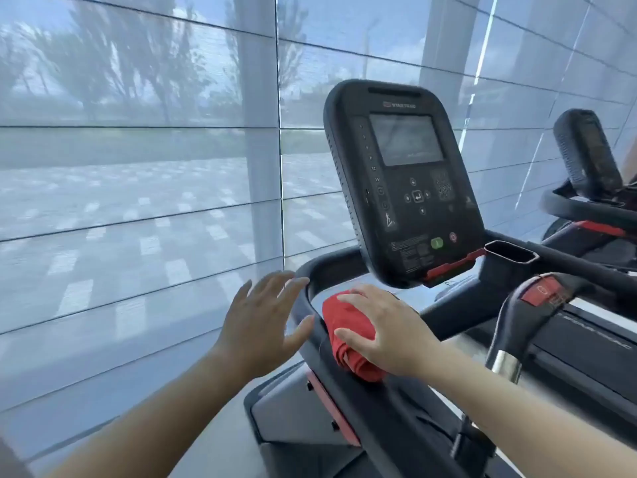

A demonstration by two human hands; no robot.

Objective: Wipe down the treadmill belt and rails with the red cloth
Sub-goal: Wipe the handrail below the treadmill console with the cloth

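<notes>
The red cloth lies bunched on the treadmill's black left handrail, just below the console. My right hand presses flat on top of the cloth, fingers spread over it. My left hand hovers open to the left of the rail's front curve, fingers apart, holding nothing, its thumb close to the rail. The treadmill belt shows as a dark strip at the right, partly hidden by the rails.
The black console with a screen and buttons tilts above the cloth. A centre grip with a red tag rises at right. A second treadmill stands beyond. Shaded glass windows fill the left side.
</notes>
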